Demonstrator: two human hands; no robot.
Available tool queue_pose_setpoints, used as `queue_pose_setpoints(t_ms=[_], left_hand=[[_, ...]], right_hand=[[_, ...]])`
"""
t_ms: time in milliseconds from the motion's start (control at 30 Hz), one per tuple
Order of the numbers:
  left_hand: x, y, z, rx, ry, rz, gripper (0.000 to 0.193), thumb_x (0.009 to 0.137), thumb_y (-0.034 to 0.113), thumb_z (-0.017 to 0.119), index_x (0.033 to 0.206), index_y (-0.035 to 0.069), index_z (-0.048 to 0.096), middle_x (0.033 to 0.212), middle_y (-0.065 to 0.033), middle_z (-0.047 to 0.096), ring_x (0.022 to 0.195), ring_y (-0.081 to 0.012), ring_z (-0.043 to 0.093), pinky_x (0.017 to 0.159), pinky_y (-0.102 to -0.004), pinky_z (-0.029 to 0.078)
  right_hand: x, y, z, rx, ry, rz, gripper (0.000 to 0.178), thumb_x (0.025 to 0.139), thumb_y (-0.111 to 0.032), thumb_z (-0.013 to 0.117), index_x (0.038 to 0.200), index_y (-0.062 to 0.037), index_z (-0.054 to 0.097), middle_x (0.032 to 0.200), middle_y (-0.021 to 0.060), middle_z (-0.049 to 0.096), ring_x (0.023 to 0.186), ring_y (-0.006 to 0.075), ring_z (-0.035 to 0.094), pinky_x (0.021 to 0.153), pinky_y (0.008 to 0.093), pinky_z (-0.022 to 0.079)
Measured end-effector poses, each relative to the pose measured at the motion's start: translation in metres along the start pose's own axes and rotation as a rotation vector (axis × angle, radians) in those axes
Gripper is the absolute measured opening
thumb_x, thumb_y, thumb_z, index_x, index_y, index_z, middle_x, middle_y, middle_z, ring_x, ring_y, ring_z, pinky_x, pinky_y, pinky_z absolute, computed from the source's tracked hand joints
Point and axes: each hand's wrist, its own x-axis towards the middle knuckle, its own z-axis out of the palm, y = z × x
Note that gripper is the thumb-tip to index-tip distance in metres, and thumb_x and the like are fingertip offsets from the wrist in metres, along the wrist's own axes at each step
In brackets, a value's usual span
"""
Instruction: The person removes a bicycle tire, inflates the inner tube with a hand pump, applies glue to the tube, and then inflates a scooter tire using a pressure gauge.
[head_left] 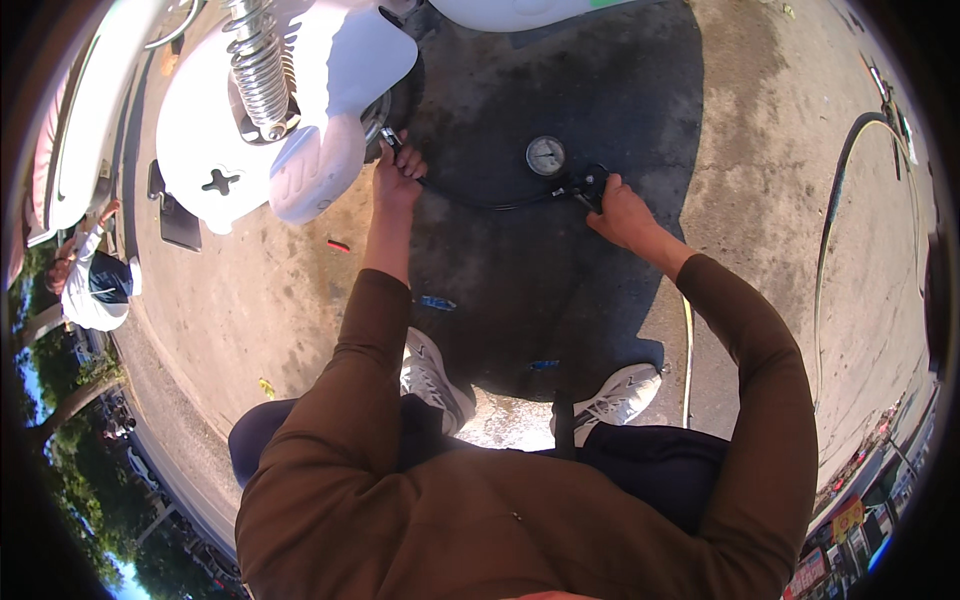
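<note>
My left hand (398, 182) is closed around the metal-ended air chuck (390, 138) of a hose, close against the wheel (408, 92) of a pale scooter (340, 60). Whether the chuck sits on the valve cannot be made out. From that hand a short black hose (488, 207) curves right to a tire inflator (582, 186). My right hand (626, 214) is wrapped around the inflator's black handle. Its round dial gauge (545, 156) faces up. The scooter's coil-spring shock absorber (260, 75) shows above the rounded cover.
A long hose (832, 215) loops over the concrete at right, and a pale hose (688, 362) runs beside my right shoe (622, 394). Blue scraps (437, 302) and a red scrap (339, 246) litter the ground. At far left another person (100, 285) is beside a vehicle.
</note>
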Motion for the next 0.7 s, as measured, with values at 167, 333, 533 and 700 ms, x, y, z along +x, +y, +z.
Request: queue_pose_setpoints(t_ms=[167,333,533,700], left_hand=[[-0.001,-0.001,0.004,0.020,0.023,0.007,0.044,0.095,0.049,0.054,0.112,0.010,0.064,0.061,0.0048,0.030,0.054,-0.0100,0.029,0.051,-0.0262,0.027],[-0.002,-0.002,0.009,0.022,0.070,0.008,0.044,0.096,0.050,0.052,0.111,0.010,0.064,0.061,0.0050,0.030,0.054,-0.0100,0.029,0.051,-0.0262,0.027],[-0.002,0.000,0.012,0.009,0.103,-0.003,0.046,0.102,0.050,0.041,0.114,0.010,0.060,0.061,0.0040,0.030,0.054,-0.0111,0.027,0.051,-0.0270,0.025],[-0.003,-0.001,0.012,0.013,0.087,-0.001,0.046,0.101,0.050,0.042,0.114,0.010,0.060,0.062,0.0038,0.030,0.055,-0.0110,0.028,0.051,-0.0267,0.025]], right_hand=[[-0.001,0.001,0.000,0.014,0.009,-0.008,0.057,0.077,-0.027,0.074,0.110,0.0052,0.041,0.105,0.0293,0.060,0.096,0.0454,0.064,0.084,0.0480,0.054],[0.000,0.003,0.003,0.027,0.027,-0.022,0.056,0.078,-0.027,0.074,0.110,0.0044,0.041,0.104,0.0293,0.060,0.096,0.0456,0.064,0.083,0.0483,0.054],[0.001,0.003,0.002,0.003,-0.003,-0.001,0.055,0.079,-0.028,0.074,0.110,0.0042,0.041,0.105,0.0291,0.060,0.097,0.0458,0.064,0.084,0.0485,0.055],[0.003,0.005,0.005,-0.009,0.001,-0.009,0.055,0.079,-0.028,0.073,0.111,0.0045,0.041,0.105,0.0292,0.060,0.097,0.0458,0.064,0.084,0.0481,0.055]])
